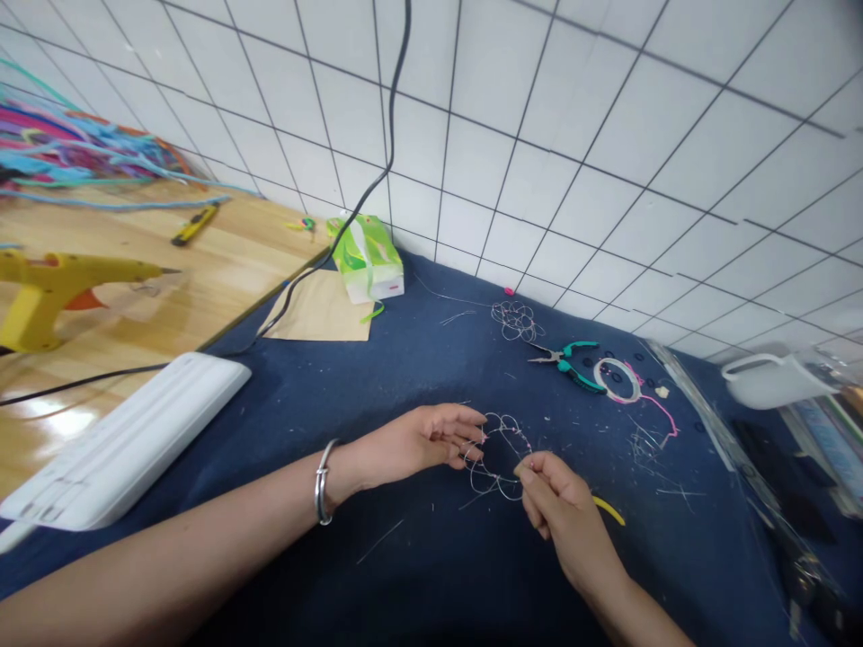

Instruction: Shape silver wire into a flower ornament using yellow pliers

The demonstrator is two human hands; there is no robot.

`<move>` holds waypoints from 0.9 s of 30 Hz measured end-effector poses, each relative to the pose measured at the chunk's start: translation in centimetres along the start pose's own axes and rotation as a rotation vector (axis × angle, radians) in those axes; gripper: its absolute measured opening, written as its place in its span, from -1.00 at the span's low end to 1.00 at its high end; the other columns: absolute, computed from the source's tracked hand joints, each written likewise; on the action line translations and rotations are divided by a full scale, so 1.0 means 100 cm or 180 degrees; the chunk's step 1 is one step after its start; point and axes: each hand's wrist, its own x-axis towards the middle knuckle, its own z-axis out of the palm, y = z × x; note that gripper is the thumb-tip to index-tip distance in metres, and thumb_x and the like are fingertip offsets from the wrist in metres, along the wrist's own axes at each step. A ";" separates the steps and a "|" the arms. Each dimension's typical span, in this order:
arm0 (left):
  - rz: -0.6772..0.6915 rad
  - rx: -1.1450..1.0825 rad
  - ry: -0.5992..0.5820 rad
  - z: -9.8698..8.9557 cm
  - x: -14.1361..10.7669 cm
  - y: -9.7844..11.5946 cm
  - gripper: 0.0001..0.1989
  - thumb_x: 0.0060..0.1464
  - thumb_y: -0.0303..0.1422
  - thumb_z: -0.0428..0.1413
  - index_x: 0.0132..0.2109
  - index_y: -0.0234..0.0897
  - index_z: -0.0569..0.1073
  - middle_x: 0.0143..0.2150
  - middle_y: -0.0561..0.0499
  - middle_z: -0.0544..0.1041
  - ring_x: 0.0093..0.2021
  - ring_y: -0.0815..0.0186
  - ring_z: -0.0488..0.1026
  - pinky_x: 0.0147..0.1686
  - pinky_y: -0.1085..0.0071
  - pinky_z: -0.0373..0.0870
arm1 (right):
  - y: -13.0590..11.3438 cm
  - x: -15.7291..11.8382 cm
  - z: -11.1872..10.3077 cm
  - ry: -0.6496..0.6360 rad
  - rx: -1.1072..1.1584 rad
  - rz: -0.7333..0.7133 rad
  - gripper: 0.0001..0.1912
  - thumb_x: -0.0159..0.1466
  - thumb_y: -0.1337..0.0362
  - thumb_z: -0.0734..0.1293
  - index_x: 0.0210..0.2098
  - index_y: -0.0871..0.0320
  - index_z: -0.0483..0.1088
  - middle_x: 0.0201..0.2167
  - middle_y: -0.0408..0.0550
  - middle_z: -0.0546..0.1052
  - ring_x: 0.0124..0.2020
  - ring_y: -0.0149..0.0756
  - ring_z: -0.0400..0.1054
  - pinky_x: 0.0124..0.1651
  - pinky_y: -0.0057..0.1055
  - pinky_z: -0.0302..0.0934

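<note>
Head camera view: a ring of looped silver wire (498, 478) is held between both hands, over the desk (418, 575) with its dark blue cover. The right hand's (554, 496) grip pinches the ring's near right edge between thumb and forefinger. At its left edge, the left hand (441, 438) has loosely curled fingers touching the loops; whether its grip is pressed together, I cannot tell.

Beyond the ring, toward the tiled wall, lies a bundle of wire loops (516, 321). Beyond the ring to the right are long-nose pliers (560, 356) with teal handles, their jaws apart, and a white hoop (597, 378) with pink cord (662, 409). Beyond the ring to the left, a green-and-white tissue pack (368, 261) sits partly over brown paper (316, 310). Well to the ring's left, a yellow glue gun (81, 272) and a yellow utility knife (195, 225) lie on light wood.
</note>
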 end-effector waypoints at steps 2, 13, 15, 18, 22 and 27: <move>0.0001 0.0031 0.0044 0.000 0.000 0.000 -0.61 0.03 -0.55 0.06 0.04 -0.27 0.28 -0.02 -0.16 0.38 -0.08 0.20 0.41 -0.08 0.18 0.29 | 0.000 0.000 0.000 0.0000 -0.0002 -0.0004 -0.74 0.24 0.07 0.16 -0.36 0.13 0.25 -0.73 -0.34 0.15 -0.70 -0.53 -0.04 -0.64 -0.57 -0.11; 0.0101 0.0098 0.0331 0.001 0.001 0.001 -0.70 -0.01 -0.58 0.07 -0.08 -0.30 0.32 -0.21 -0.03 0.44 -0.23 0.31 0.44 -0.21 0.31 0.31 | -0.002 -0.001 0.000 -0.0059 0.0064 -0.0006 -0.76 0.26 0.08 0.15 -0.36 0.13 0.24 -0.73 -0.34 0.14 -0.69 -0.53 -0.04 -0.63 -0.57 -0.10; 0.0120 0.0123 0.0355 0.002 0.001 0.001 -0.70 -0.01 -0.58 0.07 -0.09 -0.30 0.33 -0.22 -0.02 0.44 -0.25 0.33 0.44 -0.22 0.33 0.31 | -0.001 -0.001 0.000 -0.0072 0.0059 -0.0012 -0.76 0.26 0.09 0.15 -0.35 0.13 0.24 -0.73 -0.34 0.14 -0.69 -0.53 -0.04 -0.63 -0.57 -0.10; 0.0137 0.0141 0.0387 0.002 0.001 0.001 -0.71 -0.01 -0.58 0.07 -0.10 -0.30 0.33 -0.23 -0.01 0.44 -0.26 0.34 0.43 -0.23 0.34 0.30 | -0.001 -0.001 -0.001 -0.0072 0.0031 -0.0023 -0.76 0.26 0.08 0.16 -0.36 0.13 0.25 -0.73 -0.34 0.14 -0.70 -0.54 -0.04 -0.63 -0.57 -0.09; 0.0163 0.0172 0.0404 0.003 0.000 0.002 -0.71 -0.02 -0.58 0.07 -0.10 -0.29 0.33 -0.25 0.00 0.45 -0.28 0.36 0.42 -0.24 0.36 0.29 | -0.001 0.000 0.000 -0.0053 -0.0002 -0.0051 -0.75 0.26 0.08 0.16 -0.36 0.14 0.25 -0.74 -0.34 0.13 -0.69 -0.54 -0.03 -0.62 -0.57 -0.08; 0.0160 0.0254 0.0362 0.003 -0.001 0.003 -0.70 -0.02 -0.58 0.07 -0.10 -0.28 0.34 -0.26 0.01 0.45 -0.29 0.37 0.40 -0.24 0.36 0.28 | 0.000 0.000 -0.001 -0.0052 -0.0008 -0.0045 -0.75 0.26 0.07 0.16 -0.36 0.14 0.25 -0.73 -0.34 0.14 -0.70 -0.54 -0.03 -0.63 -0.57 -0.09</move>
